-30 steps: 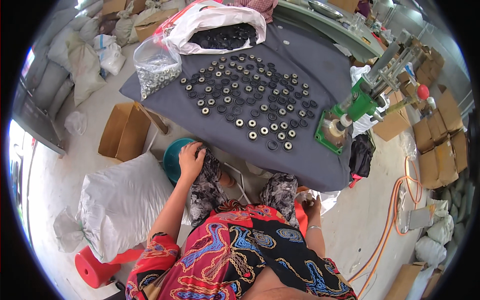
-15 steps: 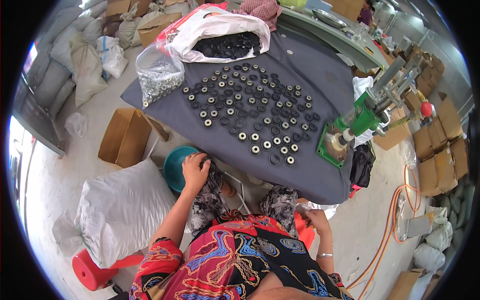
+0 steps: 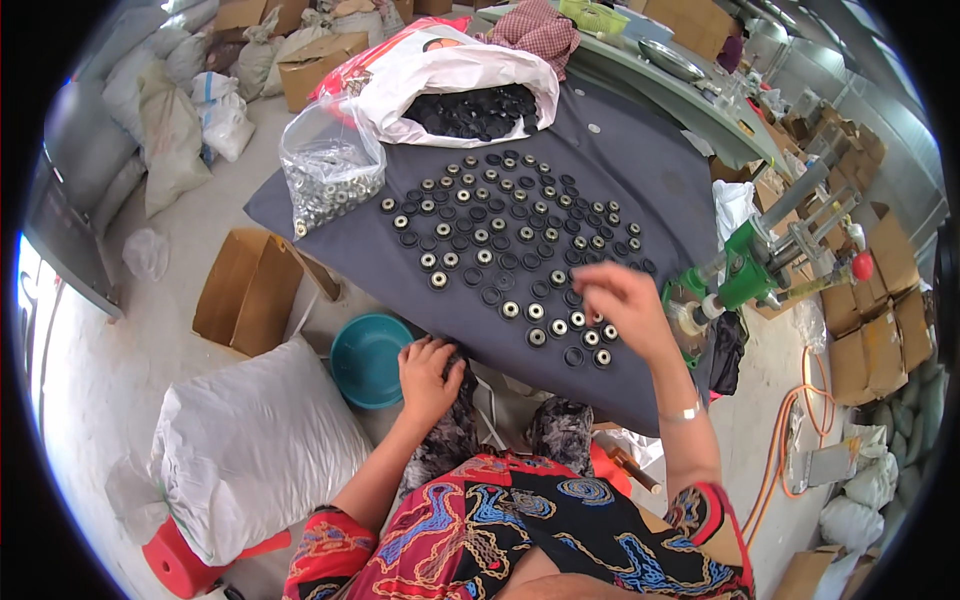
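Note:
On the grey cloth of the table (image 3: 330,245) lie many small black rings (image 3: 573,356). Several have a silvery bearing (image 3: 536,338) with a centre hole set in them. My right hand (image 3: 625,305) is over the near right part of this spread, fingers apart and partly bent, slightly blurred. Nothing shows between its fingers, and it hides some pieces beneath. My left hand (image 3: 430,380) lies open on my left knee, beside a teal basin (image 3: 372,345).
Behind the rings stand a clear bag of metal parts (image 3: 335,185) and a white sack of black pieces (image 3: 470,110). A green hand press (image 3: 745,265) stands at the table's right edge. A cardboard box (image 3: 245,290) and a full white sack (image 3: 255,445) are at left.
My right hand has risen from beside my lap to over the rings on the table. My left hand stays on the knee. The whole view has shifted slightly.

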### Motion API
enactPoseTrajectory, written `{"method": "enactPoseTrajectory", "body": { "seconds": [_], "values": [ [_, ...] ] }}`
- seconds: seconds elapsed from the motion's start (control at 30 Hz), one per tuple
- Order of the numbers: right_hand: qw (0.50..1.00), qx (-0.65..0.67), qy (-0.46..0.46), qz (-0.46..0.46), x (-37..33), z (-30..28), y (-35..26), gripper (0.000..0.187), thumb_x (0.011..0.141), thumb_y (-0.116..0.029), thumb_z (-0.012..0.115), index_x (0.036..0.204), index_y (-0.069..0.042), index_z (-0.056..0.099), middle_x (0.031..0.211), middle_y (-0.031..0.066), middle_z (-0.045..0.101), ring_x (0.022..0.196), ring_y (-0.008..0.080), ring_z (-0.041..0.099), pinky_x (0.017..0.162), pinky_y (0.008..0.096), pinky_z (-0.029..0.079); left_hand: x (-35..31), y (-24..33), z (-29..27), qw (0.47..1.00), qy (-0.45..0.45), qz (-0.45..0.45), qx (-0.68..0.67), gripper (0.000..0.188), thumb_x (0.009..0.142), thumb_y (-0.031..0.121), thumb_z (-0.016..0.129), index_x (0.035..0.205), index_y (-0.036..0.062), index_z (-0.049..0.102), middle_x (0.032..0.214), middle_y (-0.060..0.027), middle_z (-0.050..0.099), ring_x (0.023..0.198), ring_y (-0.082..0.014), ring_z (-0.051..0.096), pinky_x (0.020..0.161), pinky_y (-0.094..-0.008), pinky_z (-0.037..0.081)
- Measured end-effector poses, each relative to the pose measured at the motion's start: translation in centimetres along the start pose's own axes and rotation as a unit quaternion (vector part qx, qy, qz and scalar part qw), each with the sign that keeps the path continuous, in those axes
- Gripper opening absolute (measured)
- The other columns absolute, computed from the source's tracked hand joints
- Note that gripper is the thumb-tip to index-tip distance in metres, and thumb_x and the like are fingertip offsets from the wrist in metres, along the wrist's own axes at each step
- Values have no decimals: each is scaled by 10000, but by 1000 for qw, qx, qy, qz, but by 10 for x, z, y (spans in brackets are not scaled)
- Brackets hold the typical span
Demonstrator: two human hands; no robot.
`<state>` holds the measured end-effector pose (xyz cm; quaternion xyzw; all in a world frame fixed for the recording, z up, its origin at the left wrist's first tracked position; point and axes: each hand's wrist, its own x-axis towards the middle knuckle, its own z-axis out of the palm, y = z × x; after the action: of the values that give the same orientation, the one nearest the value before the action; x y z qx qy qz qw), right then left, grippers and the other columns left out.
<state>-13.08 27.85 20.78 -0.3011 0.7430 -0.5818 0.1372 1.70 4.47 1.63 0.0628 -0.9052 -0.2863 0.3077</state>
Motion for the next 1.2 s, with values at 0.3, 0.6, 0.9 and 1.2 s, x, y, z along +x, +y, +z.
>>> {"method": "enactPoseTrajectory", "body": {
  "seconds": [0.3,0.6,0.9,1.2],
  "values": [
    [964,-238,43,-109,271,33,64,279,816,-138,649,1065,-13,669,885,159,684,760,262,672,694,361,533,12,2,-4,998,10,1,-56,302,687,203,759,942,64,675,996,-88,675,1043,-319,597,925,-471,394],
    [890,-444,89,-53,404,83,129,311,809,-182,693,1066,-17,633,974,248,679,972,399,648,857,463,520,18,-8,-10,995,-9,-46,-91,301,662,192,767,921,64,681,983,-73,677,1051,-317,596,945,-492,385],
    [872,-445,187,-84,461,71,142,304,806,-183,665,1032,15,619,947,288,669,948,375,670,825,452,543,18,-12,-5,994,-27,-55,-87,305,662,216,780,917,81,681,1005,-70,685,1044,-298,596,962,-489,381],
    [986,84,130,60,453,65,132,156,837,-111,606,779,32,625,621,90,591,461,171,561,379,314,432,20,-12,-4,993,-18,-57,-103,312,663,213,778,930,74,693,1001,-73,688,1046,-294,603,959,-487,387]
  ]
}}
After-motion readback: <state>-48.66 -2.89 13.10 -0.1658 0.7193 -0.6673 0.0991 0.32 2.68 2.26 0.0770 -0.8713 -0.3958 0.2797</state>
